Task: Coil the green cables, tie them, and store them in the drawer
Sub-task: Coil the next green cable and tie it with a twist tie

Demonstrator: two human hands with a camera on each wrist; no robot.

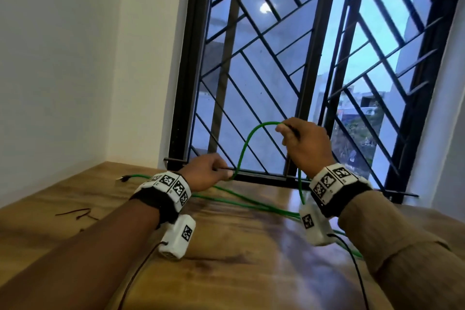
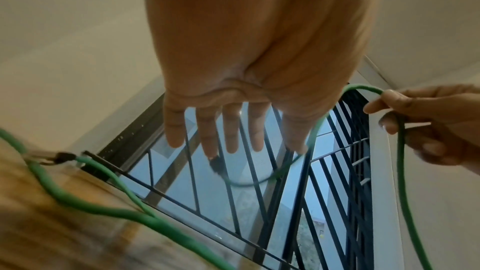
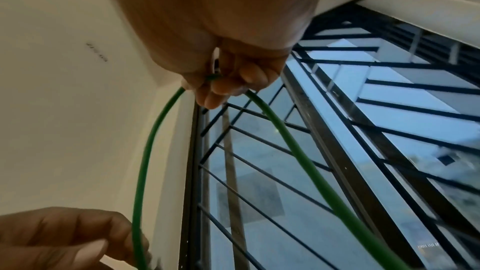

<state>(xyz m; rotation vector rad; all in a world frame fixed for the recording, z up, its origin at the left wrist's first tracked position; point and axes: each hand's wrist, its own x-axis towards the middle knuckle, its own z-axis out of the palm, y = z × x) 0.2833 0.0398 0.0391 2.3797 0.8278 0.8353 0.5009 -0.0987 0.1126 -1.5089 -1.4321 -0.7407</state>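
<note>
Right hand is up in front of the window, fingers clamped on the green cable, which arches down to the left hand. Left hand sits low over the worktop, its fingers pinching the loop's other end, though the wrist view shows them straight. The rest of the cable trails loose across the worktop, a plug lying far left

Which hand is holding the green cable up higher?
The right hand. It holds the top of the green cable loop up by the window, while the left hand holds the loop's lower end just above the wooden table.
</note>
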